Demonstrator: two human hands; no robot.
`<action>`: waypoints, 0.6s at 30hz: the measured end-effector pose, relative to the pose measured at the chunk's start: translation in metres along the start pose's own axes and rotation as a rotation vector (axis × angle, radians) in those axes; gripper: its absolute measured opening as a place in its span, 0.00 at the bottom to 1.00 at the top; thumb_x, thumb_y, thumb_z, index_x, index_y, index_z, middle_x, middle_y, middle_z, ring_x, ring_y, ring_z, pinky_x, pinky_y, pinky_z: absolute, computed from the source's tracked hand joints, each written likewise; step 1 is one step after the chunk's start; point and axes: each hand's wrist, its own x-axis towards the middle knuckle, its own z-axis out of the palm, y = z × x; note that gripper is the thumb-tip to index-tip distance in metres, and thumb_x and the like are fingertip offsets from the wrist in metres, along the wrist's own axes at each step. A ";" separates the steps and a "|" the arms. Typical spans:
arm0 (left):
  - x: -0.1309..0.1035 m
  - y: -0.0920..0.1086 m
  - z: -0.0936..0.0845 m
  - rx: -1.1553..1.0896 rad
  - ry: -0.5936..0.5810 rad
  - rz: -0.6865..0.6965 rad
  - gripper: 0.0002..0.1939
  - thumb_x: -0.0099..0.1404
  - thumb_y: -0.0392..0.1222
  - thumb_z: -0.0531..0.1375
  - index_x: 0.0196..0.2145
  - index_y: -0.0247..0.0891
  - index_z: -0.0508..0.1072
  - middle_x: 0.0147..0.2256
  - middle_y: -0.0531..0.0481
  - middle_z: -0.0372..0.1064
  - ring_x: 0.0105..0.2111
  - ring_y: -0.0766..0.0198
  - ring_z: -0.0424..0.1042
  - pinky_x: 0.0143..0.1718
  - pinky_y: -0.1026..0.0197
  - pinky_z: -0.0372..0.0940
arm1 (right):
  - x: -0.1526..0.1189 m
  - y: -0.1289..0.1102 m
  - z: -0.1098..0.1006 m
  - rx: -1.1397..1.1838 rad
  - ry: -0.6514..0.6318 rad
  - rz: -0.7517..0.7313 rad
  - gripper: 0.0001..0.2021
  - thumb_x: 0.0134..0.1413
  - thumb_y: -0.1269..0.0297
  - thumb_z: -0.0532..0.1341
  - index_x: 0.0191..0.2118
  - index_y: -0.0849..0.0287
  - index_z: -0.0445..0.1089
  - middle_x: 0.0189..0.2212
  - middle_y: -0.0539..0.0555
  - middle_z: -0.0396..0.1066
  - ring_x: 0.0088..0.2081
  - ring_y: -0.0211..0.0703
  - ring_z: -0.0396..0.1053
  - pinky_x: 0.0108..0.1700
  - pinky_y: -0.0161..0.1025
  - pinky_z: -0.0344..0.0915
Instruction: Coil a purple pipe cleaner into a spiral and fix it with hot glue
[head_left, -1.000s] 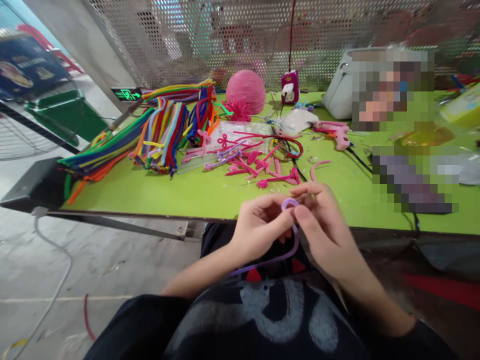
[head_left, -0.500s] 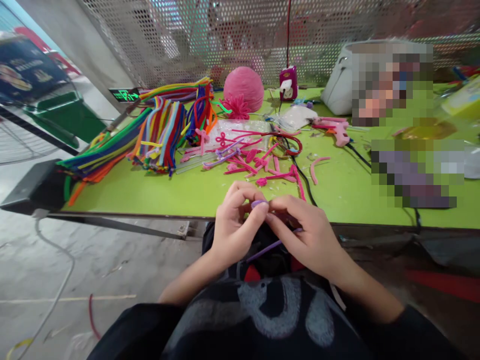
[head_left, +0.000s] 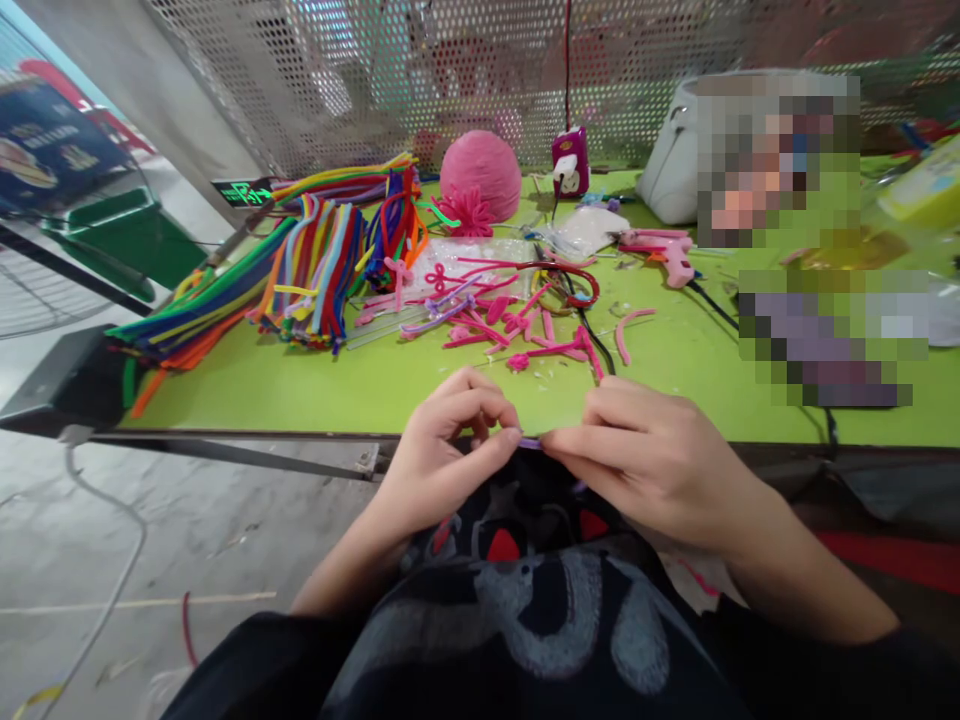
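A short stretch of purple pipe cleaner (head_left: pixel 530 443) shows between my two hands, just in front of the table's near edge. My left hand (head_left: pixel 457 450) pinches one end of it between thumb and fingers. On the other side, my right hand (head_left: pixel 645 455) grips it with closed fingers, which hide most of the rest. Beyond the hands, pink pipe cleaner pieces (head_left: pixel 551 352) lie scattered on the green table (head_left: pixel 360 395). Among them are some light purple twisted pieces (head_left: pixel 435 318).
Bundles of coloured pipe cleaners (head_left: pixel 311 270) lie at the left. A pink ball (head_left: pixel 481 175) stands at the back, scissors (head_left: pixel 577 288) in the middle. To the right are a pink glue gun (head_left: pixel 667 255) with a black cord and a white container (head_left: pixel 670 160).
My hands have moved apart, the right one outward to the right and the left one slightly left. The purple piece between them is now stretched straight, and its loose tail mostly no longer shows.
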 end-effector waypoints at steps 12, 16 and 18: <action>0.019 0.026 -0.023 0.300 -0.537 -0.012 0.06 0.68 0.29 0.62 0.33 0.35 0.76 0.36 0.53 0.70 0.36 0.71 0.70 0.39 0.68 0.64 | 0.027 0.001 -0.027 -0.107 -0.240 -0.209 0.12 0.72 0.72 0.62 0.35 0.60 0.78 0.32 0.52 0.65 0.35 0.43 0.55 0.35 0.43 0.47; 0.031 0.036 -0.027 0.321 -0.709 0.001 0.06 0.64 0.27 0.62 0.35 0.34 0.79 0.38 0.52 0.75 0.38 0.70 0.74 0.41 0.68 0.65 | 0.037 0.005 -0.028 -0.066 -0.271 -0.290 0.14 0.74 0.71 0.62 0.33 0.61 0.78 0.34 0.53 0.68 0.36 0.41 0.56 0.35 0.43 0.46; 0.040 0.039 -0.030 0.319 -0.800 0.022 0.06 0.63 0.26 0.63 0.34 0.33 0.79 0.37 0.53 0.76 0.37 0.70 0.74 0.41 0.69 0.65 | 0.039 0.007 -0.024 -0.034 -0.268 -0.321 0.14 0.74 0.71 0.62 0.33 0.61 0.78 0.35 0.53 0.70 0.36 0.41 0.57 0.35 0.43 0.47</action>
